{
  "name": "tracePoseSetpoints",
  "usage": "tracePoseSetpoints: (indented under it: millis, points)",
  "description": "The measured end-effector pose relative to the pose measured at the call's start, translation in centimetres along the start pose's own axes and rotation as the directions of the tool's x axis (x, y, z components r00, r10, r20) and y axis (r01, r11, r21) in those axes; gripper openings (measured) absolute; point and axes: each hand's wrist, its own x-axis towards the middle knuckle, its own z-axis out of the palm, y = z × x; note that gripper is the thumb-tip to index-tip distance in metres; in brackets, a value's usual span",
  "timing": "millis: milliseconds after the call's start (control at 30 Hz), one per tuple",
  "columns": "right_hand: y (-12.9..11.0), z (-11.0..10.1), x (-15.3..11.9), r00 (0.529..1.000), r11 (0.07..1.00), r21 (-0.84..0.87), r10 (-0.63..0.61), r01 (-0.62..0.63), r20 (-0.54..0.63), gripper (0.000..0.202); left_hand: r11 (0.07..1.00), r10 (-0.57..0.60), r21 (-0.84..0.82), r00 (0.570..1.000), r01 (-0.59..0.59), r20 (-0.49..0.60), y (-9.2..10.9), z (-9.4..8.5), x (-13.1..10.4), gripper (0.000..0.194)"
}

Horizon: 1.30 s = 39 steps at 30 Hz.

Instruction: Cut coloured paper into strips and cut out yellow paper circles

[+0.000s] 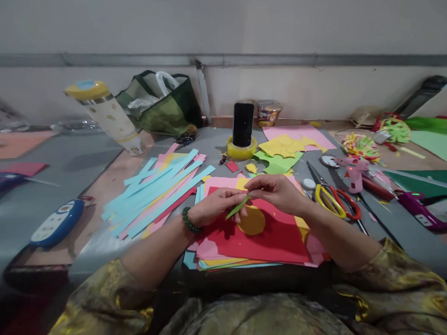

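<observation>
My left hand (222, 203) pinches a narrow piece of green paper (238, 207) between thumb and fingers. Close against it, my right hand (276, 191) has its fingertips closed at the upper end of the same piece. Under the hands a round yellow paper disc (253, 222) lies on a red sheet (268, 246). That sheet tops a stack of coloured paper in pink, yellow and blue. Part of the disc is hidden by my left fingers.
Paper strips (158, 194) are heaped at left. Right of the stack lie scissors (330, 200), a pink glue gun (355, 172) and a purple device (427, 210). A phone (242, 124) stands in a yellow tape roll (241, 148). A tumbler (109, 119) and bag (166, 107) stand behind.
</observation>
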Motion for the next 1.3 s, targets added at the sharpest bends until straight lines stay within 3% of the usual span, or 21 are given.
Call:
tracePoseSetpoints:
  millis: [767, 1000, 1233, 1300]
  points:
    - [1.3, 0.4, 0.3, 0.999, 0.998, 0.066, 0.024, -0.021, -0.043, 0.027, 0.982, 0.104, 0.165, 0.989, -0.086, -0.102, 0.2, 0.6, 0.0, 0.046]
    - [1.1, -0.1, 0.5, 0.981, 0.968, 0.174, 0.190, -0.181, -0.036, 0.029, 0.969, 0.169, 0.204, 0.977, -0.140, -0.133, -0.1, 0.1, 0.3, 0.040]
    - [1.2, -1.3, 1.3, 0.940, 0.908, 0.324, 0.319, -0.266, -0.123, 0.037, 0.992, 0.029, 0.127, 0.999, -0.023, -0.039, 1.3, -1.6, -0.2, 0.044]
    - [1.1, -1.2, 1.3, 0.930, 0.900, 0.344, 0.334, -0.267, -0.152, 0.037, 0.994, 0.015, 0.109, 0.997, -0.007, -0.080, 1.8, -1.8, -0.4, 0.047]
